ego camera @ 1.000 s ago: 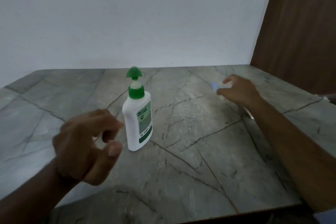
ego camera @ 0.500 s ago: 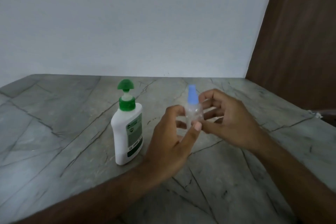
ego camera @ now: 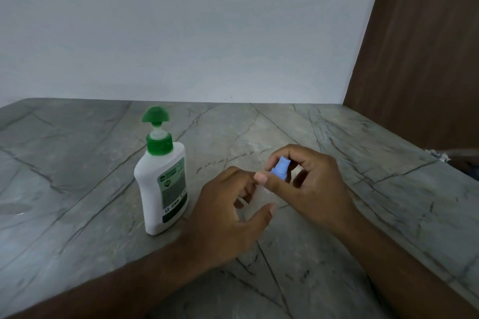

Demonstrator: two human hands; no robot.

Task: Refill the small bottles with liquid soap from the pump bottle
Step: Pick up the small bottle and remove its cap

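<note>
A white pump bottle with a green pump head stands upright on the grey marble table. To its right I hold a small clear bottle above the table. My left hand wraps the clear body from the left. My right hand pinches the bottle's blue cap between thumb and fingers. The cap tilts to the right. Most of the small bottle's body is hidden by my fingers.
A white wall rises behind the table, and a brown wooden panel stands at the right. The table's right edge runs diagonally toward me. No other small bottle is in view.
My right hand brought the small bottle from the far right to the middle. My left hand came over and took its body. My right fingers have moved up onto the blue cap.
</note>
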